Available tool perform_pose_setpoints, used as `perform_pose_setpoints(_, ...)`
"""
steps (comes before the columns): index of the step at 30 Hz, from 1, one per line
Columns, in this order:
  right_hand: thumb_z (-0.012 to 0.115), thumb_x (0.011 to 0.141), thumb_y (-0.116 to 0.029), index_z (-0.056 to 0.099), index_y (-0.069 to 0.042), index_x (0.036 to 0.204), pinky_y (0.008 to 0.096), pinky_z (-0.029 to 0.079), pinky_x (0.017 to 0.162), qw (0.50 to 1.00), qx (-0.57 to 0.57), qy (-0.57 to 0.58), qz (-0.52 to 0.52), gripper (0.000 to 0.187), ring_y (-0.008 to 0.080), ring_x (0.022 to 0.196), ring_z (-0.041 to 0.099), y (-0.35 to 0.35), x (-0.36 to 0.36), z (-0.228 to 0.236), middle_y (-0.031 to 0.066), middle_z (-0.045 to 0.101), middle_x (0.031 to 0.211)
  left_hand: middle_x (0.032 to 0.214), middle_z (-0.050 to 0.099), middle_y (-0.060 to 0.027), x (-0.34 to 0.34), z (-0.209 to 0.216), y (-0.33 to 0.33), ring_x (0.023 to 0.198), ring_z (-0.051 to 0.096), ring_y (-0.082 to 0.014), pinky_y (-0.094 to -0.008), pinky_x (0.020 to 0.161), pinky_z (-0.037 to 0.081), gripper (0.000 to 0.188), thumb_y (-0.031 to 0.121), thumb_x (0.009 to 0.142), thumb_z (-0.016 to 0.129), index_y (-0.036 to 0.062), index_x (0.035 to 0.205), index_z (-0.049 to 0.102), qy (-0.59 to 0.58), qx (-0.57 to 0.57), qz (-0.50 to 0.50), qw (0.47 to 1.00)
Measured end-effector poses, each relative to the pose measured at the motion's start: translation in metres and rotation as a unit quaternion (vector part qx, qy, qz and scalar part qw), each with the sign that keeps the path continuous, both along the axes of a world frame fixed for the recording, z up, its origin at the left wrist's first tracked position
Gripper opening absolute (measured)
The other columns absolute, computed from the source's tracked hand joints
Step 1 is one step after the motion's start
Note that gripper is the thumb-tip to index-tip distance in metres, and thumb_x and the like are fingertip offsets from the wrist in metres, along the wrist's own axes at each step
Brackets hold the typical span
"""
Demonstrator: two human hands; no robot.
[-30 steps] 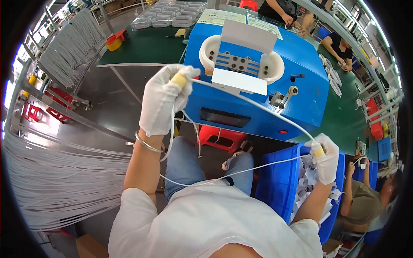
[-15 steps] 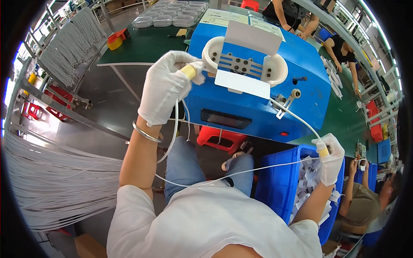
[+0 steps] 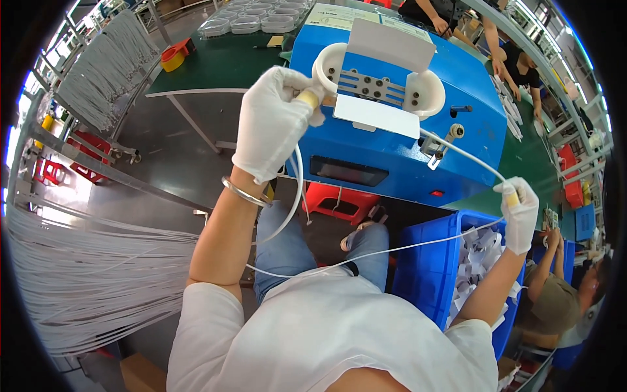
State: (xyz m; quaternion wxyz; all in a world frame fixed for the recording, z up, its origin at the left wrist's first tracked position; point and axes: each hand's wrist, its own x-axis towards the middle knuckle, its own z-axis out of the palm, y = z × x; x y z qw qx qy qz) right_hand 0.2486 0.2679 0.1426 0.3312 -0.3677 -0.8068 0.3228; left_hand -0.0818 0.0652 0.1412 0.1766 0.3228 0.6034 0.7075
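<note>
My left hand point(image 3: 277, 121), in a white glove with yellow wrapping on a digit, is closed in a pinch beside the left white curved holder point(image 3: 332, 66) of a blue bench machine point(image 3: 398, 150). White cable point(image 3: 295, 202) hangs from under that hand toward my lap. At the right, my gloved right hand point(image 3: 520, 212) is closed on a taut stretch of white cable point(image 3: 467, 150), which runs to the machine's front white flap point(image 3: 375, 117). A thinner white cable point(image 3: 385, 251) stretches from below my right hand across my lap. Fingertips of my left hand are partly hidden.
A blue bin point(image 3: 424, 261) of white scraps stands below my right arm. Long white cables point(image 3: 98, 281) hang at the left. Clear trays point(image 3: 245, 25) and a yellow-and-red tape dispenser point(image 3: 175, 57) lie on the green table point(image 3: 202, 78). A red stool point(image 3: 339, 202) is underneath. Co-workers sit at the right.
My left hand has moved right, closer against the left holder. My right hand has shifted right and up with the cable. The view has moved slightly.
</note>
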Motion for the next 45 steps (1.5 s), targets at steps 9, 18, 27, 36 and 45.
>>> perform_pose_setpoints(9,0.055,0.089,-0.014,0.064,-0.004,0.087,0.0205,0.033,0.051,0.969,0.226,-0.045,-0.086,0.013,0.0051,0.056,0.043,0.073,0.01,0.055,-0.0032,0.051,0.064,0.086,0.066,-0.0087,-0.002,-0.006,0.002,0.07,0.062,-0.0096,-0.0209,0.063,0.05,0.01,0.005,0.088,0.061,-0.0012,0.093,0.056,0.112,0.005,0.009,0.994)
perform_pose_setpoints(18,0.057,0.086,-0.01,0.068,-0.004,0.083,0.0185,0.034,0.055,0.992,0.121,-0.034,-0.03,0.012,0.0042,0.062,0.046,0.12,-0.006,0.024,-0.0011,0.063,0.077,0.067,0.055,0.0029,-0.012,0.008,-0.079,0.05,0.04,-0.0022,-0.0183,0.046,0.034,0.025,0.018,0.088,0.063,0.0053,0.11,0.066,0.136,-0.226,0.097,0.96)
perform_pose_setpoints(27,0.061,0.089,-0.02,0.067,-0.007,0.083,0.0164,0.02,0.045,0.992,0.039,0.048,-0.111,0.015,-0.0017,0.051,0.033,0.075,0.017,0.039,-0.008,0.048,0.063,0.076,0.064,-0.0018,-0.004,-0.004,-0.151,0.044,0.043,-0.0016,-0.0175,0.042,0.031,0.025,0.023,0.09,0.06,0.0015,0.099,0.069,0.152,-0.261,-0.026,0.953)
perform_pose_setpoints(36,0.062,0.089,-0.025,0.062,-0.006,0.078,0.0166,0.019,0.042,0.999,0.014,-0.019,-0.035,0.021,-0.0014,0.047,0.033,0.055,0.031,0.027,-0.0078,0.043,0.06,0.072,0.063,-0.0025,0.017,-0.06,-0.105,0.05,0.048,-0.0051,-0.0217,0.046,0.04,0.019,0.017,0.088,0.062,0.0071,0.102,0.07,0.003,-0.439,-0.25,0.863)
perform_pose_setpoints(45,0.064,0.088,-0.025,0.061,-0.005,0.075,0.0172,0.019,0.039,0.999,-0.052,-0.01,0.004,0.024,-0.0006,0.043,0.033,0.037,0.0,0.02,-0.0072,0.043,0.056,0.092,0.066,-0.007,0.058,-0.16,-0.077,0.071,0.06,-0.0157,-0.0256,0.068,0.05,0.024,0.011,0.083,0.062,0.0052,0.106,0.066,0.168,-0.248,-0.382,0.874)
